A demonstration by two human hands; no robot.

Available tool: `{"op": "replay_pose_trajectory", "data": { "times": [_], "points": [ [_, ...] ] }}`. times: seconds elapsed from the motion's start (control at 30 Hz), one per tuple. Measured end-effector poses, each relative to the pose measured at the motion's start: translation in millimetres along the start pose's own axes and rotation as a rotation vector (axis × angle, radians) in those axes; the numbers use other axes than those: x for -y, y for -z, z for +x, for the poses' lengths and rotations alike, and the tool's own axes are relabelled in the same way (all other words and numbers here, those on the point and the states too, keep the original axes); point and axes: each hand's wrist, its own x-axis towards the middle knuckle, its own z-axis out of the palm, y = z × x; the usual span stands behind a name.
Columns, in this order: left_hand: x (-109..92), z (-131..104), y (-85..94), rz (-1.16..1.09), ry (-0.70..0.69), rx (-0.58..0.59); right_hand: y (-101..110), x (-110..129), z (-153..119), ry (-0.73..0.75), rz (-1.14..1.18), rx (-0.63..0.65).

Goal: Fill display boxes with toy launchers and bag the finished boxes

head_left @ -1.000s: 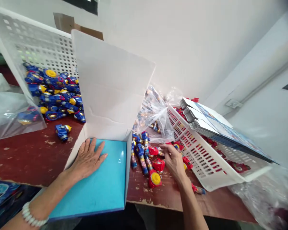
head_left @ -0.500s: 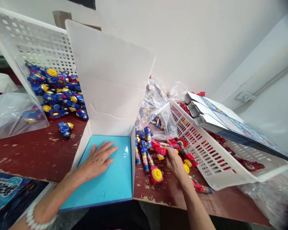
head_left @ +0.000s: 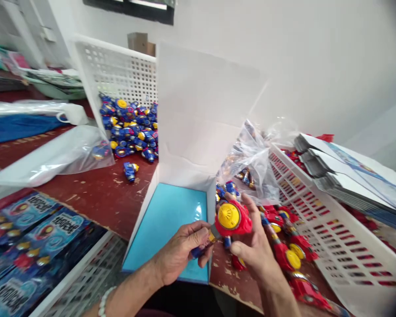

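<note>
Head view: red toy [head_left: 232,218] between left hand [head_left: 181,251] and right hand [head_left: 255,246].

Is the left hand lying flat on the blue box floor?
No, the left hand is raised and grips one end of the red toy.

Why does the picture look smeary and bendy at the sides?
Head view: the stacked printed cards and white slotted basket at right are smeared by motion blur; edges bow from the wide lens; the glossy turquoise box floor shows pale glare; the red toy with yellow disc in both hands stays fairly sharp.
</note>
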Motion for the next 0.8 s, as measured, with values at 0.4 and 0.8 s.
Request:
{"op": "replay_pose_trajectory", "data": {
  "times": [0.4, 0.8],
  "points": [
    [-6.0, -69.5, 49.5, 1.011, -0.182, -0.458, -51.7, -17.4, 89.1, 0.257, -0.354, -0.211],
    [22.9, -77.9, 82.0, 1.819, -0.331, -0.145, -97.7, -67.3, 143.7, 0.429, -0.628, 0.248]
  ]
}}
